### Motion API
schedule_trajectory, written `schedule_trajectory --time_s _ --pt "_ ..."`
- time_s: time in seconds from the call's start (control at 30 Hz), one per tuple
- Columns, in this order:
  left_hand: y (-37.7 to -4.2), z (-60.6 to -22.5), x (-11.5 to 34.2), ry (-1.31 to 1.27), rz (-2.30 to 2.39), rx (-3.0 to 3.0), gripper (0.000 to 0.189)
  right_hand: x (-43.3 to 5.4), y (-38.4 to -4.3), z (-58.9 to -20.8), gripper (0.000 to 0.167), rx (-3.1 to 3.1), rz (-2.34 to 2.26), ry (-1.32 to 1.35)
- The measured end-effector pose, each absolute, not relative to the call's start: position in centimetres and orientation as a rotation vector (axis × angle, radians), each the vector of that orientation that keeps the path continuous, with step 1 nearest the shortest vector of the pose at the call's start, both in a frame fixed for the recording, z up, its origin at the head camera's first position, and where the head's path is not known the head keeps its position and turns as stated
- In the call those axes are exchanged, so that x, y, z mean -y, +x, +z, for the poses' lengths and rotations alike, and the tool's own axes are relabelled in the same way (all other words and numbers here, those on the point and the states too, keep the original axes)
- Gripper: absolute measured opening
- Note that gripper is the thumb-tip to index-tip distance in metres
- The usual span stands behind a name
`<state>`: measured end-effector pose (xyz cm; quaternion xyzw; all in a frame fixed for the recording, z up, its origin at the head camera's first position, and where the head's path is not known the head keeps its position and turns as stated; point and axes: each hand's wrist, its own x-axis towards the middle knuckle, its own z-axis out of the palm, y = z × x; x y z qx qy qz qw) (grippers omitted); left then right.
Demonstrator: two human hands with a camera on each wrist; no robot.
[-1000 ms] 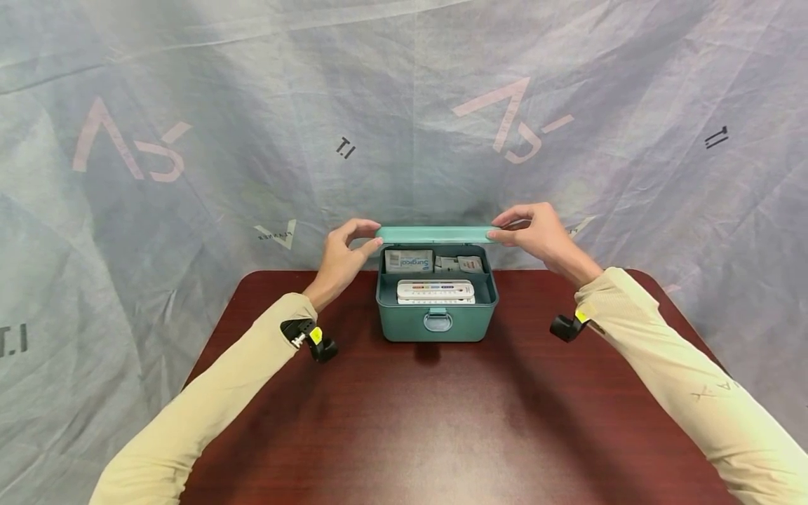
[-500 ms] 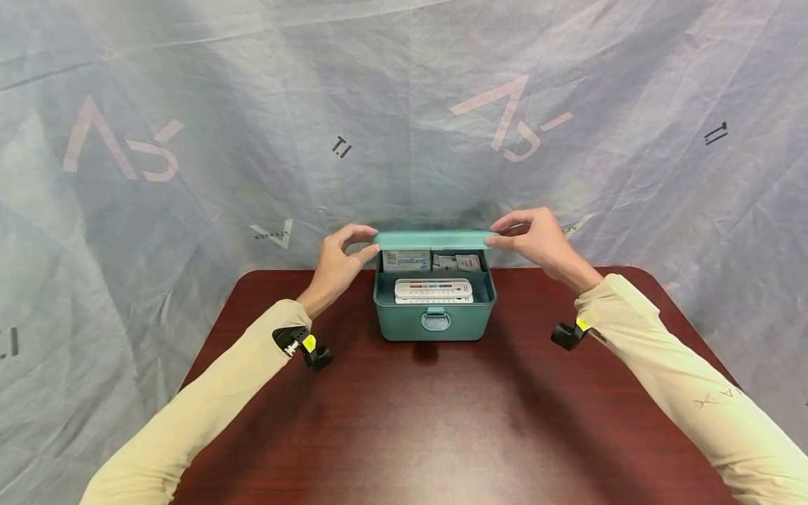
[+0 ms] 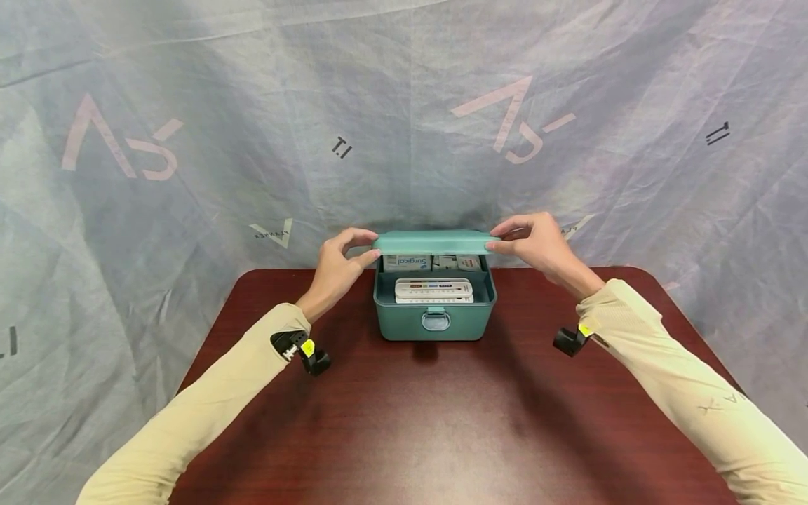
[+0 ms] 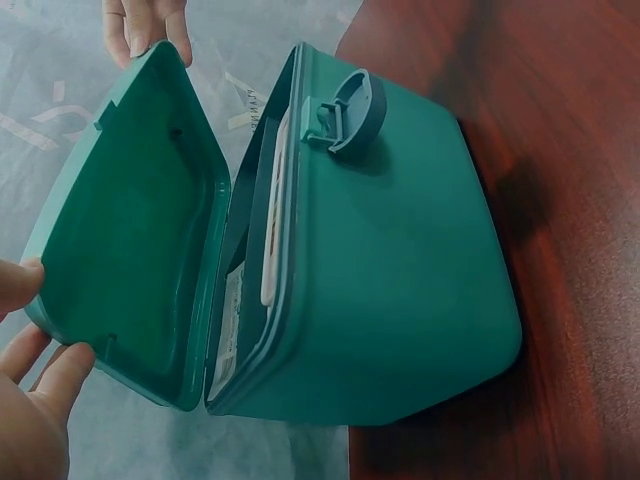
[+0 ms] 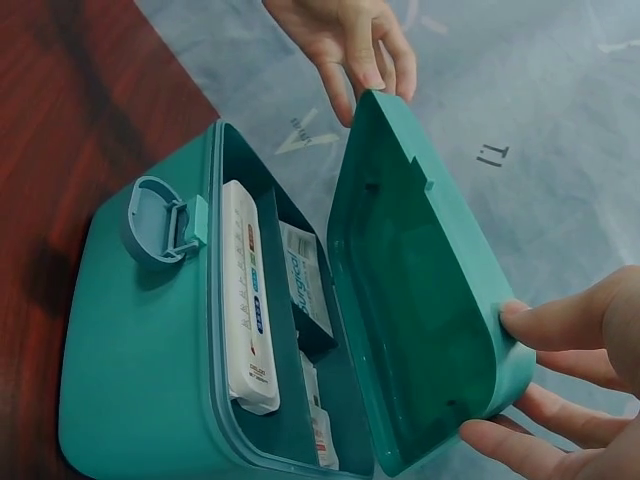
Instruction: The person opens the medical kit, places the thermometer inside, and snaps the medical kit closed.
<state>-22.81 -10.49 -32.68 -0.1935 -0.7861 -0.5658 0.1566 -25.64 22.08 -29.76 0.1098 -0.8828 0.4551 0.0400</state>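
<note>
A teal storage box (image 3: 404,326) stands at the far side of the table, its hinged lid (image 3: 435,243) raised and tilted over the rear. My left hand (image 3: 337,270) pinches the lid's left corner between thumb and fingers. At the opposite corner my right hand (image 3: 546,245) grips the lid the same way. Inside the front compartment lie white flat cases (image 5: 250,300) with coloured marks. Behind a divider sit a packet marked "Surgical" (image 5: 305,275) and small sachets (image 5: 318,415), partly covered by the lid in the head view. The front latch (image 4: 350,115) hangs unfastened.
The dark red wooden table (image 3: 429,421) extends toward me in front of the box. A grey printed cloth (image 3: 404,126) hangs just behind the table's far edge. Black wrist mounts (image 3: 315,359) jut out below my sleeves.
The lid has swung forward and down a little, with both hands moving along on its corners. It now covers more of the rear compartment. The box base stays put on the table.
</note>
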Motion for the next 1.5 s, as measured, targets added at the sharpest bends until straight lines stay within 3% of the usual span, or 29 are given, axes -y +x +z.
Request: schedule_trajectory --time_s 1.5 --pt "-21.5 -35.1 10.3 -0.583 -1.715 2.198 0.026 -22.4 -24.2 -32.7 0.032 2.654 1.424 0.340"
